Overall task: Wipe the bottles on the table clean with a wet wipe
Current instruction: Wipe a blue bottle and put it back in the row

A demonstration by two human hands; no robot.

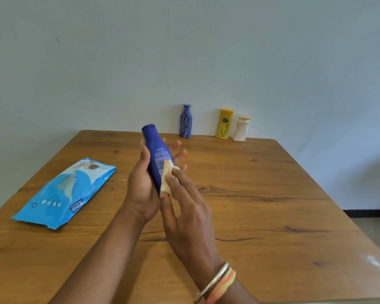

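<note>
The left hand [142, 189] cradles a blue bottle [157, 154], fingers spread loosely behind it. The right hand [184, 207] presses a wipe [167, 178] on it with straight fingers.

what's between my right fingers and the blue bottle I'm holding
In the head view, a folded wet wipe lies between the right hand and the blue bottle.

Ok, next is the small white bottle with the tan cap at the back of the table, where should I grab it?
Grip the small white bottle with the tan cap around its wider lower body, from its right side. It stands upright, the yellow plastic bottle stands close on its left, and the wall is behind.
</note>
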